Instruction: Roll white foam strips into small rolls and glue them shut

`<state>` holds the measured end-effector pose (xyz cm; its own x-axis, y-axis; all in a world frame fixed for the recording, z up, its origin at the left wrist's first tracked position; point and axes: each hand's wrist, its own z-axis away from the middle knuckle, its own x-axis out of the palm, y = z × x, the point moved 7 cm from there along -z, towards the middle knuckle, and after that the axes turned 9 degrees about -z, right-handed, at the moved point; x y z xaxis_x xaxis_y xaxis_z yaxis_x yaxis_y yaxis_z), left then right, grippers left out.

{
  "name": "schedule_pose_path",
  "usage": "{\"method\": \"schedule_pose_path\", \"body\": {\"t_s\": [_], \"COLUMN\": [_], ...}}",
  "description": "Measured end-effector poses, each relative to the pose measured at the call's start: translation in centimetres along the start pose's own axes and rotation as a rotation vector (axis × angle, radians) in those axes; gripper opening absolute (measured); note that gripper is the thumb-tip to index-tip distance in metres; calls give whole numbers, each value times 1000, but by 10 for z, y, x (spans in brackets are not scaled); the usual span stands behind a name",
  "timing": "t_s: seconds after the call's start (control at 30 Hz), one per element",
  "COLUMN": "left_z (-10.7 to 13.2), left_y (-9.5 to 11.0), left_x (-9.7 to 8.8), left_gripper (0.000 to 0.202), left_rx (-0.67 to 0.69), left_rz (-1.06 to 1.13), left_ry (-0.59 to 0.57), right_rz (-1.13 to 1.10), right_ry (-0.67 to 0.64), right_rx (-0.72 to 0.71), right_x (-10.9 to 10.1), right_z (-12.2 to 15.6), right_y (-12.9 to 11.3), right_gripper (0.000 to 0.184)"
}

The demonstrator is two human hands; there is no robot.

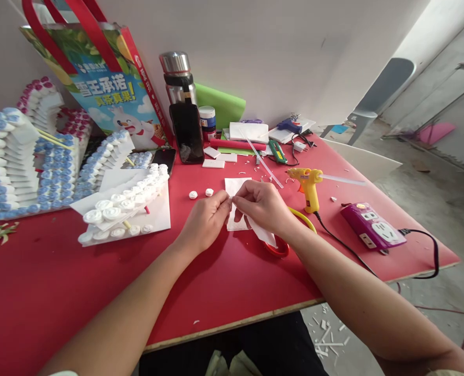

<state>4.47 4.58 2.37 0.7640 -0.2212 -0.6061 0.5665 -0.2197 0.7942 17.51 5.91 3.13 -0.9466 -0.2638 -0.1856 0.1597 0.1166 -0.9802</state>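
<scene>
My left hand (210, 219) and my right hand (261, 204) meet over the middle of the red table, both pinching a white paper strip (264, 233). Its loose end hangs below my right palm. Under my hands lies another white paper piece (236, 184). Two small white rolled rosettes (193, 195) sit just left of my fingers. Partly hidden by my right hand and wrist are scissors with red and yellow handles (281, 249). To the left stands a white board structure (161, 219) with rows of white rosettes (112, 213) on it.
A yellow glue gun (309, 188) with a clear glue stick stands at right, its cord running past a purple power strip (373, 227). Behind are a phone (187, 133), a steel flask (176, 65), a green cutter (277, 151) and a gift bag (110, 89). Blue-rosette pieces (55, 167) fill the left.
</scene>
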Motion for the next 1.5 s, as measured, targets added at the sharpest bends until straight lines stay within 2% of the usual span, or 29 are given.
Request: {"method": "schedule_pose_path", "body": {"t_s": [0.13,0.27,0.4,0.57,0.63,0.7,0.8,0.93,1.07,1.23,1.37,1.5], "left_z": [2,2,2,1,1,2,4,4,5,7,8,4], "left_y": [13,15,16,7,4,6,17,20,21,25,26,14], "left_x": [-6,-4,-4,-10,-9,-9,-5,5,9,6,-1,-10], "left_gripper": [28,24,26,30,31,32,33,29,24,25,28,31], "left_rx": [160,234,267,172,141,164,269,309,305,353,358,222], "left_rz": [-488,-710,-703,-389,-329,-400,-683,-969,-1058,-902,-522,-134], "left_ry": [162,183,203,235,227,253,296,234,190,214,234,232], "right_rz": [19,24,18,-32,-42,-35,-6,38,19,-172,-327,-301], "right_ry": [-12,5,57,39,18,8,22,36,48,22,-18,-31], "right_rx": [7,35,44,-4,-16,-17,-30,-39,3,78,154,66], "right_x": [0,1,2,4,5,5,4,3,2,2,4,4], "right_z": [-1,-4,-5,-5,-4,-3,-4,-5,-6,-6,-6,-6], "right_y": [-1,3,7,5,4,4,2,2,7,15,18,7], "right_gripper": [13,16,15,13,12,12,14,17,18,15,11,8]}}
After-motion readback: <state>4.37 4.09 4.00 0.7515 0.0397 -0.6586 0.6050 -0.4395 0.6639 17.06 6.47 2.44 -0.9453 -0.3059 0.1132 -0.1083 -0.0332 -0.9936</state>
